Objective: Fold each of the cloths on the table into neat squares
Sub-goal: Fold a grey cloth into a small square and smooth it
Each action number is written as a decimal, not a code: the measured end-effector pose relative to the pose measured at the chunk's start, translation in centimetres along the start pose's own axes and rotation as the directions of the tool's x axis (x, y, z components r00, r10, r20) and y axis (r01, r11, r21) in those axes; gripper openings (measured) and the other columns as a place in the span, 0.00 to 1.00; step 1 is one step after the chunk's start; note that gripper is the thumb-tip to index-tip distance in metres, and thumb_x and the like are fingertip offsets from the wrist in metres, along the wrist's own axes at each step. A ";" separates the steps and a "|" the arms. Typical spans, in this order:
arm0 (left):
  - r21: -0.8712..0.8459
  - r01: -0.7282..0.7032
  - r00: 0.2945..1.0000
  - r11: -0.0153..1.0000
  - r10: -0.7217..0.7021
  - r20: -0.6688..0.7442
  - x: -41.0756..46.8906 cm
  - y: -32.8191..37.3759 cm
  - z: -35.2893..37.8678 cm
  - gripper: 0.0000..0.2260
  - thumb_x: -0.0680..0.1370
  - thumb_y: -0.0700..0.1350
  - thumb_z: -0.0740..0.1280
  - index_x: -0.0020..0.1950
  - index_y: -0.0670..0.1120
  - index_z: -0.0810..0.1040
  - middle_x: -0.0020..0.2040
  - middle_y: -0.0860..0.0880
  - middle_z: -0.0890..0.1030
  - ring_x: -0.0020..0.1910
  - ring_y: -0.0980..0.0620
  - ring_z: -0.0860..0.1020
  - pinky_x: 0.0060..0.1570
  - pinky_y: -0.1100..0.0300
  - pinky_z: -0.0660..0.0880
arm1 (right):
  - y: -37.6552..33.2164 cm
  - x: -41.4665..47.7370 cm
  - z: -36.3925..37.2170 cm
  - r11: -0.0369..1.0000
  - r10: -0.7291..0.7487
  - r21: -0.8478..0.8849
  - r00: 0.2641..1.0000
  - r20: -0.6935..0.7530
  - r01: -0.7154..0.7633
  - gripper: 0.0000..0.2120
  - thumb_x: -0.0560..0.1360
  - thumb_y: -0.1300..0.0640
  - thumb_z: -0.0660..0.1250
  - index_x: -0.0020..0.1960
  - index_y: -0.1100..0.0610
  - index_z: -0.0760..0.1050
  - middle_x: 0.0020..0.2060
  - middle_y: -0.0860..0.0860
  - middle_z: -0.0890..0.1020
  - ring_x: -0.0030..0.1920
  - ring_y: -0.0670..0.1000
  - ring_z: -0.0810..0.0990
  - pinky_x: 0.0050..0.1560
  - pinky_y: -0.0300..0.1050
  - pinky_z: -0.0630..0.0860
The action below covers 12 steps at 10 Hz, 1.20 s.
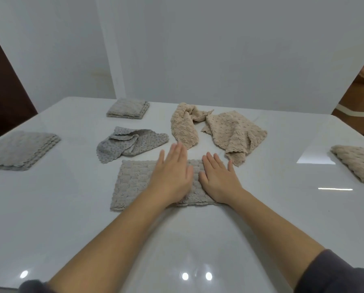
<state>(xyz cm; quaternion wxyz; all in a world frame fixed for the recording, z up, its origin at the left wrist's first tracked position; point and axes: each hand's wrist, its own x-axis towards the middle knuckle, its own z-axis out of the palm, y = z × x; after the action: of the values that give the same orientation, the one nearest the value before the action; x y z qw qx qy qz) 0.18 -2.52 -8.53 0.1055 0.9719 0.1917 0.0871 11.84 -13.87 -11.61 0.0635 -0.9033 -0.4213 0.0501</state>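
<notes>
A folded grey textured cloth lies flat in front of me on the white table. My left hand is over its middle with fingers straight, blurred. My right hand presses flat on its right part, fingers spread. Behind it lie a crumpled grey dotted cloth and a crumpled beige cloth. Folded grey stacks sit at the left and at the back. A folded beige cloth lies at the right edge.
A white wall rises just behind the table's far edge. A brown cardboard box stands past the right corner. A dark door shows at the far left.
</notes>
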 end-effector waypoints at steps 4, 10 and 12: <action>0.086 0.071 0.993 0.994 -0.079 0.093 -1.1 -3.0 2.6 0.27 0.83 0.54 0.42 0.80 0.46 0.44 0.80 0.50 0.43 0.78 0.55 0.41 0.77 0.50 0.39 | 0.0 -0.1 -0.1 1.000 -0.002 0.015 1.000 -0.002 0.002 0.29 0.83 0.47 0.43 0.80 0.56 0.44 0.80 0.50 0.45 0.79 0.50 0.41 0.76 0.61 0.40; 0.092 0.240 0.969 0.966 -0.244 0.034 -4.1 -10.8 0.9 0.28 0.83 0.55 0.43 0.80 0.45 0.45 0.80 0.52 0.45 0.78 0.56 0.41 0.76 0.49 0.39 | -0.1 -0.3 -0.3 1.000 0.001 -0.014 1.000 0.010 -0.001 0.29 0.83 0.46 0.42 0.80 0.56 0.43 0.80 0.50 0.45 0.79 0.50 0.41 0.76 0.62 0.37; 0.071 0.243 0.969 0.967 -0.246 0.027 -3.9 -10.7 1.0 0.28 0.83 0.55 0.43 0.80 0.45 0.45 0.80 0.52 0.44 0.78 0.56 0.41 0.76 0.48 0.39 | -3.2 0.0 -2.1 0.999 0.009 0.032 0.994 -0.108 -0.005 0.29 0.82 0.47 0.42 0.80 0.57 0.43 0.79 0.55 0.46 0.79 0.55 0.40 0.75 0.63 0.35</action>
<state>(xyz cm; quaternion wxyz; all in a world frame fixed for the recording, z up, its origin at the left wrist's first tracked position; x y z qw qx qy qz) -7.00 5.45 -12.53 0.0860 0.9453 0.3109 0.0497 9.71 -11.99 -9.02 0.1005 -0.9051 -0.4131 0.0080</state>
